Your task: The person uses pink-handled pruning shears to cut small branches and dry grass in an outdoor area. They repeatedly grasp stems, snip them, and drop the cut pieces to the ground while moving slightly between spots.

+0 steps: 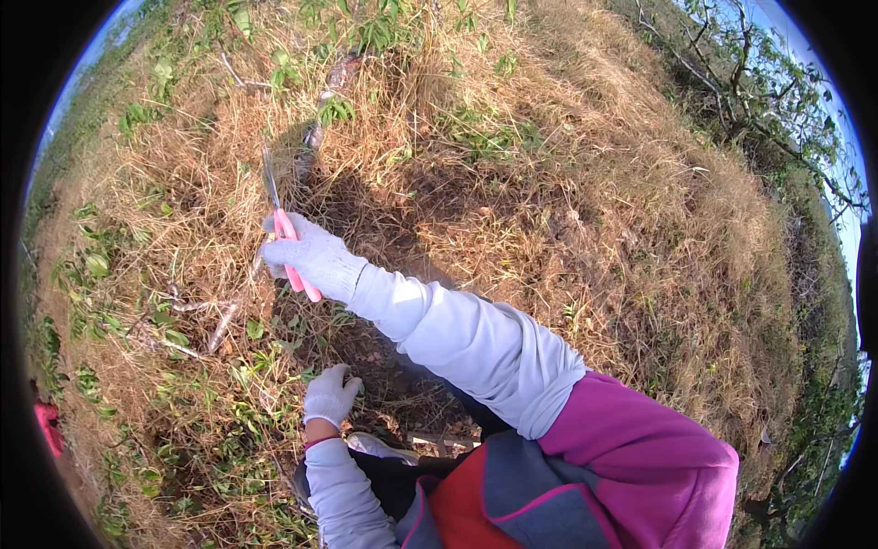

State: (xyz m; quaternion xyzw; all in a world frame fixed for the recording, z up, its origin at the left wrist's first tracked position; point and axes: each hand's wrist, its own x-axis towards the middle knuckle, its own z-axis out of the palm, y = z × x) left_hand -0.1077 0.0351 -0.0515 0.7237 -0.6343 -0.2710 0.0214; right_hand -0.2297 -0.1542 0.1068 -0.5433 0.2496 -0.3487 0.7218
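Note:
My right hand [305, 255], in a white knit glove, reaches out over the dry grass with its fingers closed around pink-handled garden shears [282, 223]. Their narrow metal blades point away from me, towards a cut grey branch [317, 134] lying in the grass. I cannot tell whether the blades touch anything. My left hand [332, 395], gloved too, is low and close to my knee, above leafy weeds. Its thumb stands apart from the bent fingers, and the palm side is hidden. No object shows in it.
Dry grass [617, 226] covers the slope. A forked piece of branch [223, 326] lies to the left among green leaves. A leafy tree [737, 123] stands at the upper right. Someone's red garment [48, 427] shows at the left rim. My shoe [377, 447] is below.

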